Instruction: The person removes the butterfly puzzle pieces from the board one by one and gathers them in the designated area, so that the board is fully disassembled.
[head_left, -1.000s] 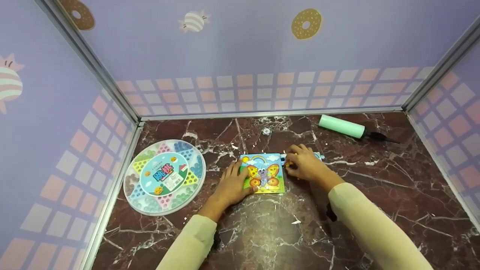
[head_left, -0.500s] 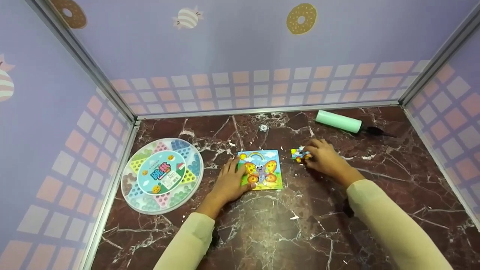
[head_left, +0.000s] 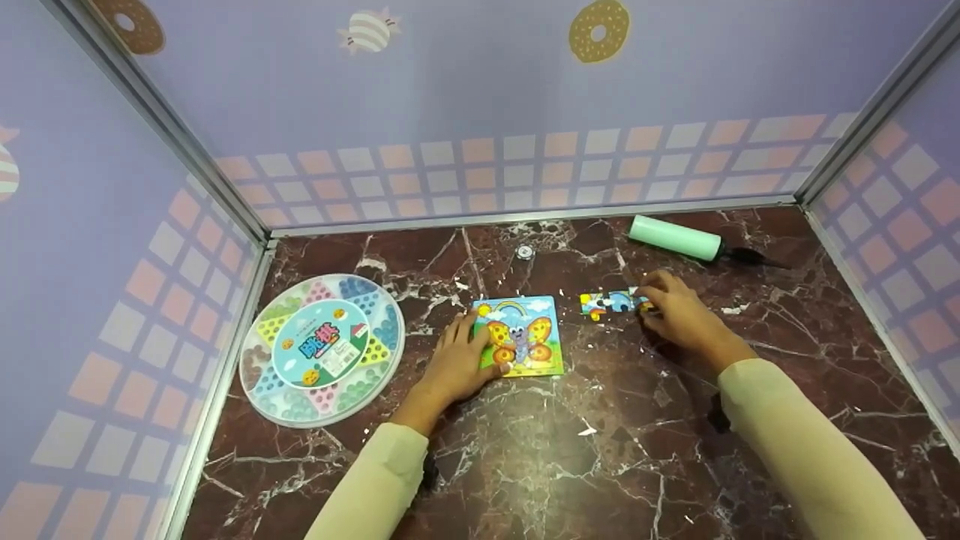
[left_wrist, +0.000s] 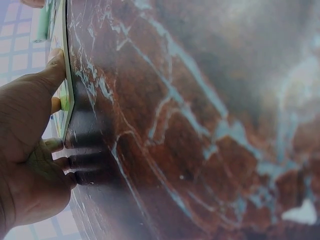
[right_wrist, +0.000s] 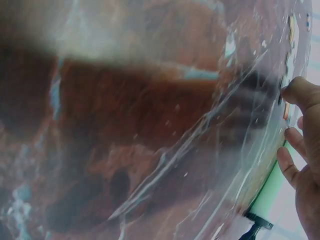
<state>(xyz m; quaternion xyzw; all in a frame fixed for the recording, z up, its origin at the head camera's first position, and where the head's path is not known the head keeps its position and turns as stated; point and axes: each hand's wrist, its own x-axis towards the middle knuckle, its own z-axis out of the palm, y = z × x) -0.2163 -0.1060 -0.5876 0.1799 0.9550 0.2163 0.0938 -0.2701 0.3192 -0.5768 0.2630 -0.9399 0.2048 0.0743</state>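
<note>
Board with a butterfly picture lies just below mid-frame, your left hand resting relaxed fingers on its left edge. Right of centre, your right hand pinches the end puzzle piece of a short row. Judged progress: row laid out, not yet seated in the board; whether the butterfly is printed or assembled, cannot tell.

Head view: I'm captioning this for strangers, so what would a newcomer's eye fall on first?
Probably the big round Chinese checkers set, at the left of the dark marbled surface. Next, perhaps, the bright butterfly puzzle in the middle, the left hand resting on its left side. The mint-green hand pump also stands out at the back right, beyond the right hand and puzzle pieces.
</note>
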